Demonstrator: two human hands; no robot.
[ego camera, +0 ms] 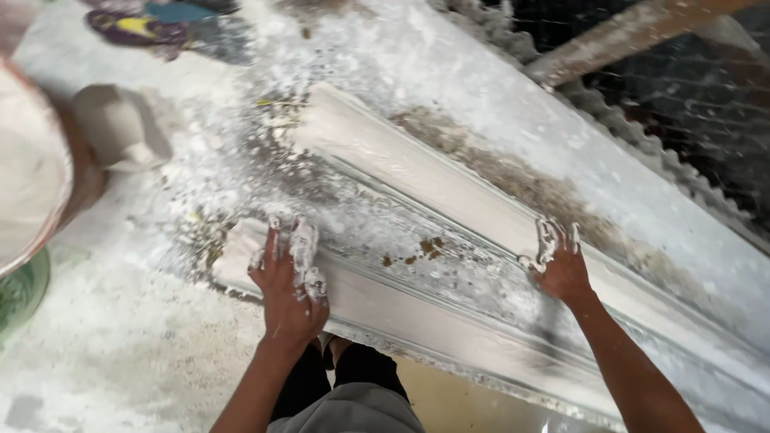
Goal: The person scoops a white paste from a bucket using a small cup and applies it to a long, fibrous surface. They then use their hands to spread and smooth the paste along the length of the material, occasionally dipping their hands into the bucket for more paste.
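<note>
Moulding: long white plaster cornice moulding (449,265) lies flat on the plaster-spattered worktable (449,72), centre of view. Long axis runs from 10 o'clock to 4 o'clock; the near end points to 10 o'clock, the far end leaves the frame at lower right.
Left hand (287,281): fingers spread, coated in wet plaster, palm pressed on the moulding's near edge, at 7 o'clock from its centre.
Right hand (561,261): fingers spread and plaster-smeared, flat on the central ridge, at 3 o'clock.
Surroundings: plaster-filled basin (28,172) at 9 o'clock; white lump (120,124) just beside it; corrugated sheet (642,136) at 2 o'clock.
</note>
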